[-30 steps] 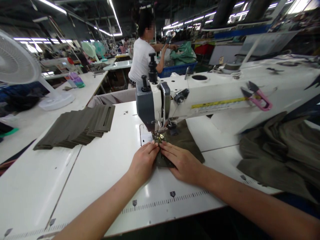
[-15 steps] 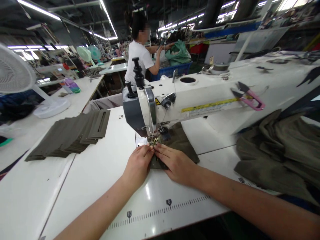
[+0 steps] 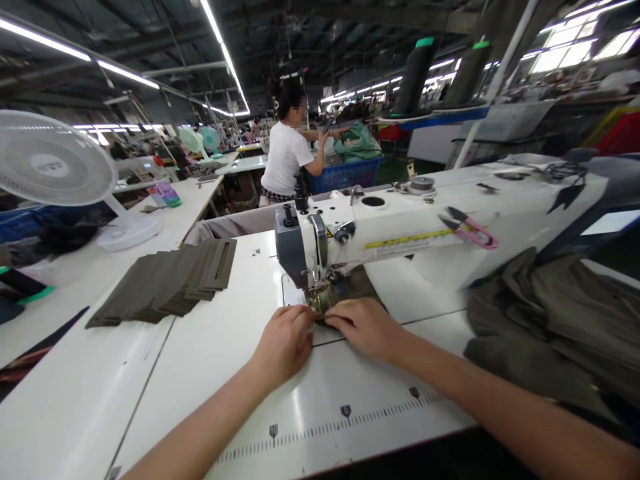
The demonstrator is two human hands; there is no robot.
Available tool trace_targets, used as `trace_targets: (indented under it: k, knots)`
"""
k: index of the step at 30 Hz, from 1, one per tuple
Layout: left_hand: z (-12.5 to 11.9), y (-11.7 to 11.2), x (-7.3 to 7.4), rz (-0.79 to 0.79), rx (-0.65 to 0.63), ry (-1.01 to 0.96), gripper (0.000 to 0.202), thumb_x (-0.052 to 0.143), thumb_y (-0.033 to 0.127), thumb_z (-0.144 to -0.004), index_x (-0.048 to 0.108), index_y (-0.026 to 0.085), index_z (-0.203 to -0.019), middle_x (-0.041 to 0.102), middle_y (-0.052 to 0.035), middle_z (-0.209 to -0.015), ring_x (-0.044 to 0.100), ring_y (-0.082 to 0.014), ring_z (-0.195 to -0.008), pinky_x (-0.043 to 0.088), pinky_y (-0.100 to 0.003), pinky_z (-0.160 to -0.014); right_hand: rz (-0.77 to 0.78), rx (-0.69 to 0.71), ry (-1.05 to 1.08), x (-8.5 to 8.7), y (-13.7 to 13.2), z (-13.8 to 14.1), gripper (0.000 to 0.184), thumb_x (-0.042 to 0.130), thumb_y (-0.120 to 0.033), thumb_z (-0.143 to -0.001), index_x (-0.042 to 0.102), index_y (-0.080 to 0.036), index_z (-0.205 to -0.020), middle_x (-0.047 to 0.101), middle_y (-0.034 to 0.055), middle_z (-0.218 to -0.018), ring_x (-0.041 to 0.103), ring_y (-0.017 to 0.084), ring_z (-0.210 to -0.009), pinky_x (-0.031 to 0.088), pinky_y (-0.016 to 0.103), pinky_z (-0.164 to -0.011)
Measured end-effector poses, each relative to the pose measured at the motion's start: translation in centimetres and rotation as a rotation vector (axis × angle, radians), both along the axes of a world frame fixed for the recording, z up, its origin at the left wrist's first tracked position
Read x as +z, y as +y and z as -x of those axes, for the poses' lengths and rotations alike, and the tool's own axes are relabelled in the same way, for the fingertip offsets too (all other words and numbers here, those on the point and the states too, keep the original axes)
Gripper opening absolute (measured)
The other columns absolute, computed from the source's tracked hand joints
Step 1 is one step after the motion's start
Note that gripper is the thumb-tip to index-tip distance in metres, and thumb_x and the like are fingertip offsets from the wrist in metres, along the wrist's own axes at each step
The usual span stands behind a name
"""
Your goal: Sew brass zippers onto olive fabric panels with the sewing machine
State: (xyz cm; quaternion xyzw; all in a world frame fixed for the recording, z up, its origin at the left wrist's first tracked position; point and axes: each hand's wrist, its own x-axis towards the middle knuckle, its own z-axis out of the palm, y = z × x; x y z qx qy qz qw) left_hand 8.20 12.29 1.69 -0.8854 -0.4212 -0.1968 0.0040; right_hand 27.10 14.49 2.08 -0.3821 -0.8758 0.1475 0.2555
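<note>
An olive-green fabric piece (image 3: 361, 285) lies under the presser foot of a white sewing machine (image 3: 400, 223); its near edge is at my fingertips. My left hand (image 3: 286, 341) has its fingers curled, thumb and forefinger pinching that edge just left of the needle area. From the right, my right hand (image 3: 369, 327) bends its fingers onto the same edge and grips it. Both hands rest low by the white sewing table (image 3: 320, 393). The needle tip and part of the fabric are hidden behind fingers and the machine head.
A fanned stack of olive fabric pieces (image 3: 163, 283) lies left. Bunched olive cloth (image 3: 540, 327) sits right. Pink-handled thread snips (image 3: 473, 232) rest against the machine arm. A white fan (image 3: 55, 160) stands far left; a person in white (image 3: 287, 157) stands behind, by a blue crate (image 3: 345, 175).
The view has tilted up and shifted left. The fabric has gone further under the machine, with less of it on the near side. My left fingers are more curled, my right fingers more bent.
</note>
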Motion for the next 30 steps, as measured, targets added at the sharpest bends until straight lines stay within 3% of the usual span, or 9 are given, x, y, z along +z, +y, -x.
trace_targets:
  k: [3,6,8,11,14,17,22,30]
  knots:
    - [-0.4,0.6,0.6,-0.001,0.163,0.038,0.014,0.059,0.025,-0.076,0.055,0.014,-0.084,0.062,-0.0058,-0.077,0.060,-0.0215,-0.072,0.049,-0.034,-0.066,0.124,-0.039,-0.091,2.4,2.0,0.1,0.022,0.056,-0.022,-0.080,0.066,-0.017,-0.062,0.065,0.0012,-0.060,0.060,0.015,-0.059,0.043,0.023,-0.056]
    - [-0.6,1.1,0.7,-0.024,0.190,0.050,0.015,0.057,0.028,-0.080,0.056,0.015,-0.073,0.061,-0.0042,-0.068,0.060,-0.0200,-0.062,0.047,-0.029,-0.055,0.117,-0.012,-0.098,3.2,2.4,0.3,0.014,0.059,-0.020,-0.078,0.068,-0.018,-0.068,0.068,0.0011,-0.067,0.062,0.016,-0.064,0.044,0.023,-0.058]
    - [-0.7,0.8,0.5,-0.038,0.152,0.070,0.010,0.055,0.023,-0.081,0.057,0.016,-0.074,0.062,-0.0029,-0.069,0.060,-0.0176,-0.060,0.048,-0.026,-0.054,0.063,0.001,-0.110,2.4,1.3,0.5,0.011,0.059,-0.021,-0.078,0.069,-0.019,-0.080,0.070,0.0021,-0.076,0.064,0.017,-0.071,0.047,0.026,-0.064]
    - [-1.0,-0.6,-0.3,-0.076,0.092,0.101,0.011,0.049,0.012,-0.080,0.060,0.015,-0.082,0.064,-0.0047,-0.079,0.062,-0.0176,-0.068,0.051,-0.027,-0.060,-0.169,-0.003,-0.161,-0.2,-1.1,0.8,0.019,0.056,-0.013,-0.077,0.068,-0.013,-0.091,0.069,0.0088,-0.090,0.064,0.022,-0.082,0.050,0.032,-0.072]
    - [-1.3,-1.7,-1.1,-0.116,0.080,0.115,0.018,0.043,0.006,-0.081,0.060,0.011,-0.087,0.063,-0.0095,-0.086,0.062,-0.0204,-0.074,0.053,-0.032,-0.065,-0.427,-0.018,-0.164,-2.8,-2.7,1.0,0.026,0.049,-0.001,-0.075,0.066,-0.003,-0.095,0.066,0.0170,-0.100,0.062,0.026,-0.093,0.051,0.035,-0.080]
    - [-1.5,-1.7,-1.5,-0.135,0.065,0.115,0.018,0.042,0.007,-0.082,0.060,0.010,-0.087,0.061,-0.0105,-0.085,0.061,-0.0209,-0.074,0.054,-0.034,-0.065,-0.605,-0.035,-0.140,-3.7,-2.9,1.1,0.028,0.043,0.000,-0.077,0.066,-0.001,-0.094,0.066,0.0176,-0.098,0.063,0.026,-0.091,0.053,0.034,-0.078]
    - [-1.3,-0.7,-1.3,-0.240,0.012,0.092,0.021,0.038,0.009,-0.085,0.059,0.011,-0.089,0.060,-0.0094,-0.081,0.060,-0.0202,-0.074,0.056,-0.034,-0.065,-0.640,-0.041,-0.145,-3.2,-2.0,1.2,0.027,0.043,-0.001,-0.079,0.067,-0.001,-0.090,0.068,0.0169,-0.093,0.064,0.025,-0.087,0.054,0.032,-0.075]
    - [-1.0,0.9,-1.2,-0.222,-0.015,0.105,0.021,0.036,0.010,-0.087,0.057,0.010,-0.089,0.058,-0.0088,-0.077,0.057,-0.0200,-0.070,0.054,-0.033,-0.063,-0.629,-0.035,-0.168,-3.6,-0.4,1.4,0.024,0.044,-0.002,-0.081,0.065,-0.001,-0.092,0.067,0.0169,-0.095,0.063,0.025,-0.089,0.054,0.032,-0.077]
